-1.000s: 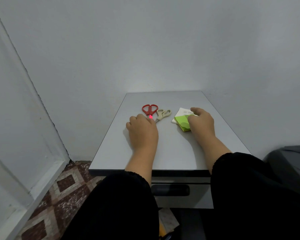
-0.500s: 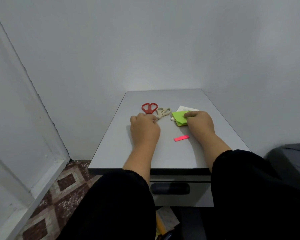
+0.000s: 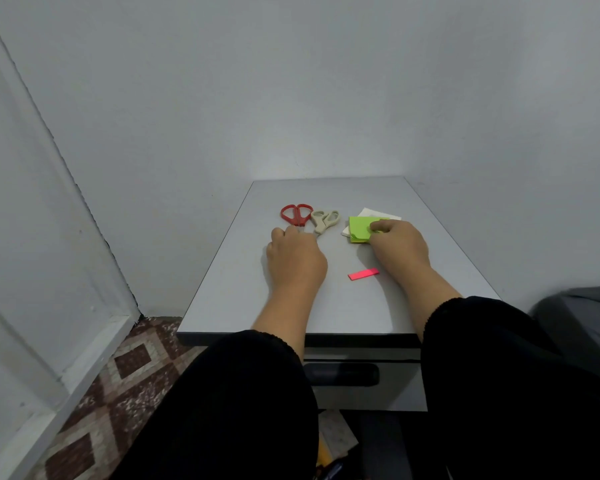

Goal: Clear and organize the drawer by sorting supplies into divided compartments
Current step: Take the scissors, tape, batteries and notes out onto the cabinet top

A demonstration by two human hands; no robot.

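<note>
Sorting step: supplies lie out on the bench (image 3: 326, 306), which I judge to be the laying-out stage that comes ahead of any filing into compartments.
Green notes: the green sticky-note pad (image 3: 359, 230) rests on a white paper (image 3: 378, 214) at the far right of the bench, under the fingertips of the right hand (image 3: 399, 244), which seem to pinch its near edge.
Scissors: the red scissors (image 3: 296, 214) and the beige scissors (image 3: 324, 220) lie side by side, handles away; the left hand (image 3: 297, 258) covers their blades, fingers curled, though whether it grips either one cannot be told.
Pink strip: a pink flag strip (image 3: 363, 274) lies loose between the two hands, touching neither.
Drawer: the drawer (image 3: 364, 389) below the bench edge looks closed, its dark handle (image 3: 342, 374) facing the person.
Next move: probably opening the drawer, which calls for freeing one hand to pull that handle.
</note>
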